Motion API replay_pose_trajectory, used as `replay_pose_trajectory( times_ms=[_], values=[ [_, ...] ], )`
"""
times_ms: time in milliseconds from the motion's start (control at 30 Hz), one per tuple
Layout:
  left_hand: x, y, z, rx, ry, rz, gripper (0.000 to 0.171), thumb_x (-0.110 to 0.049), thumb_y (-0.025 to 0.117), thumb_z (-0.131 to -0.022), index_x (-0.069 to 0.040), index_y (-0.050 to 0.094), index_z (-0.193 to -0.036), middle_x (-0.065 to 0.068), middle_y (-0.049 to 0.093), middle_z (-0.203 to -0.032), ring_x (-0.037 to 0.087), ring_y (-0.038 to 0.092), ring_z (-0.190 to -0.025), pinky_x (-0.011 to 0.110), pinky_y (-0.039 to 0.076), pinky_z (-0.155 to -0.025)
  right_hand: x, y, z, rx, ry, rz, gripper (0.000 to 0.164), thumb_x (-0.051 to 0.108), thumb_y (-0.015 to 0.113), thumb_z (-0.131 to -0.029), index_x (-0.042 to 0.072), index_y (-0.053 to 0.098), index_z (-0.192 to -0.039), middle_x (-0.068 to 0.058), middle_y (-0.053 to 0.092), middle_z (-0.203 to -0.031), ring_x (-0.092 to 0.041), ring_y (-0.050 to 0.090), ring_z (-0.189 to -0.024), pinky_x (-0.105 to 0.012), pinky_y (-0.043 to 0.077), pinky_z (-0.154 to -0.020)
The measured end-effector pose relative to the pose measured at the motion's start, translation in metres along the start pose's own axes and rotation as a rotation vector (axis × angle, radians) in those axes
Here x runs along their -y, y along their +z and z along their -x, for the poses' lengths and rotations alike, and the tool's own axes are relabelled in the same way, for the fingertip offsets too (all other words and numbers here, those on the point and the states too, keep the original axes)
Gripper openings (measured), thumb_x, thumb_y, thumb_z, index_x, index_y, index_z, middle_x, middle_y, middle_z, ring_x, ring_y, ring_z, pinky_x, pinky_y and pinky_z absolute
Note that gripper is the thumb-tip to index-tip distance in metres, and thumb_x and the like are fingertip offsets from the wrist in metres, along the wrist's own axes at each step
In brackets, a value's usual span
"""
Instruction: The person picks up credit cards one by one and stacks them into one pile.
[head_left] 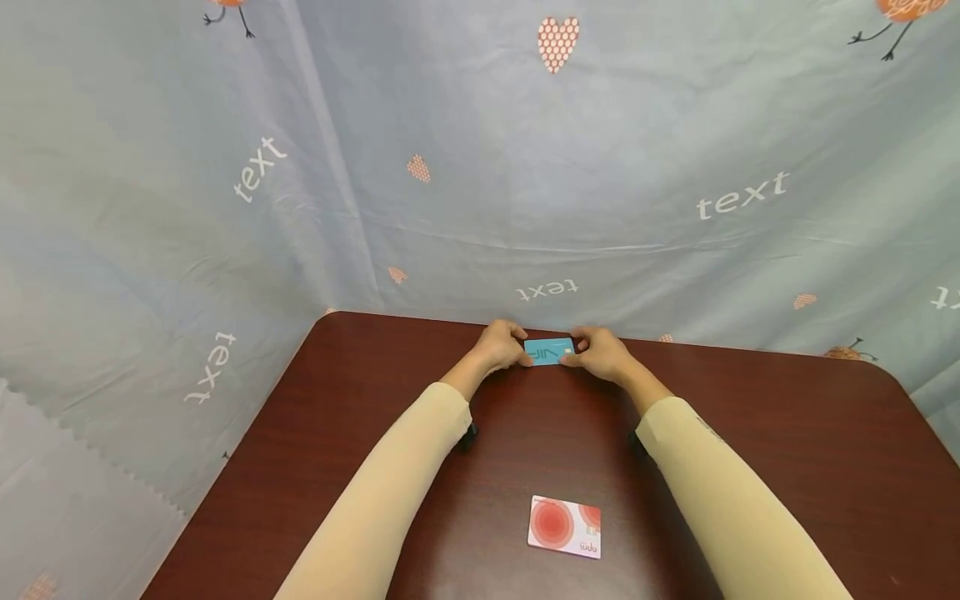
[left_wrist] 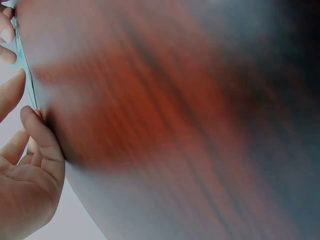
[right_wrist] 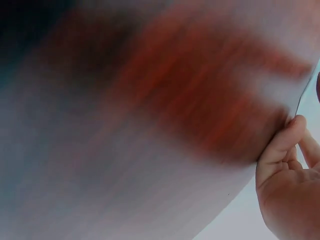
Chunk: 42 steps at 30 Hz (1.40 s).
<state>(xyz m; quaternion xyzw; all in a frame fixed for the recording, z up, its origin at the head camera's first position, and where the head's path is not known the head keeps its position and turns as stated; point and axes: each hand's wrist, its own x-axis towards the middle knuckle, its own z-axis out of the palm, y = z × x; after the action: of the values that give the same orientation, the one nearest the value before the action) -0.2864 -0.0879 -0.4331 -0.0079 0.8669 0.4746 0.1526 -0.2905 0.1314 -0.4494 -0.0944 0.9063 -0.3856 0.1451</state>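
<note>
At the far edge of the table, a blue bank card [head_left: 546, 352] with a small chip lies between the two hands in the head view. My left hand [head_left: 501, 347] pinches its left end, thumb at the near corner and fingers at the far one. On the opposite end, my right hand [head_left: 602, 353] pinches the card the same way. The left wrist view catches the left hand [left_wrist: 36, 175] low at the left, with the card's thin edge [left_wrist: 26, 67] running up from its thumb tip. In the right wrist view the right hand [right_wrist: 290, 185] touches the card's edge.
A white and red card [head_left: 565, 527] with circles and a chip lies flat on the dark red-brown table [head_left: 360, 400], nearer the body, between the forearms. A grey-blue curtain [head_left: 480, 167] with hearts and printed words hangs right behind the table's far edge and along its left side.
</note>
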Motion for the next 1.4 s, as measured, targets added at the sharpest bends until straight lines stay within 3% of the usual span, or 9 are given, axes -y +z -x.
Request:
replay_pose_trajectory(
  times_ms=[200,300,667,1133,1400],
  values=[
    [0.0,0.001,-0.002,-0.004,0.028,-0.091,0.058,-0.002,0.086,-0.085,-0.003,0.065,-0.138,0.018,0.064,-0.134,0.033,0.063,-0.114,0.042,0.056,-0.095,0.002,0.0,-0.001,-0.004,0.009,0.053,0.069,0.026,0.077,-0.096,0.002,0.048,-0.154,-0.021,0.058,-0.13,-0.036,0.056,-0.114,-0.051,0.046,-0.1],
    [0.0,0.001,-0.002,-0.006,0.037,-0.115,0.056,-0.002,0.086,-0.085,-0.003,0.065,-0.138,0.017,0.064,-0.133,0.034,0.06,-0.122,0.044,0.054,-0.1,0.003,-0.001,-0.002,0.003,0.009,0.069,0.068,0.026,0.077,-0.096,0.003,0.049,-0.153,-0.021,0.058,-0.13,-0.036,0.056,-0.113,-0.05,0.046,-0.099],
    [-0.002,0.003,-0.003,0.001,0.044,-0.153,0.053,-0.003,0.085,-0.086,-0.005,0.066,-0.136,0.017,0.061,-0.139,0.035,0.059,-0.124,0.045,0.054,-0.099,0.007,-0.003,-0.003,0.015,0.026,0.027,0.061,0.017,0.078,-0.095,0.0,0.051,-0.148,-0.025,0.055,-0.13,-0.036,0.054,-0.109,-0.048,0.048,-0.095],
    [-0.003,0.0,0.0,0.014,0.038,-0.171,0.051,-0.004,0.083,-0.089,-0.004,0.064,-0.136,0.017,0.06,-0.14,0.034,0.06,-0.118,0.044,0.055,-0.095,0.011,-0.003,-0.006,0.056,0.056,0.005,0.061,0.016,0.08,-0.094,-0.006,0.05,-0.141,-0.025,0.052,-0.137,-0.037,0.051,-0.119,-0.05,0.044,-0.106],
    [-0.006,0.001,0.001,0.015,0.011,-0.205,0.048,-0.005,0.083,-0.09,-0.005,0.065,-0.134,0.015,0.062,-0.135,0.03,0.06,-0.112,0.041,0.054,-0.09,0.009,-0.002,-0.007,0.038,0.081,-0.03,0.061,0.013,0.081,-0.092,-0.008,0.048,-0.139,-0.026,0.053,-0.134,-0.035,0.052,-0.113,-0.047,0.047,-0.102]
  ],
)
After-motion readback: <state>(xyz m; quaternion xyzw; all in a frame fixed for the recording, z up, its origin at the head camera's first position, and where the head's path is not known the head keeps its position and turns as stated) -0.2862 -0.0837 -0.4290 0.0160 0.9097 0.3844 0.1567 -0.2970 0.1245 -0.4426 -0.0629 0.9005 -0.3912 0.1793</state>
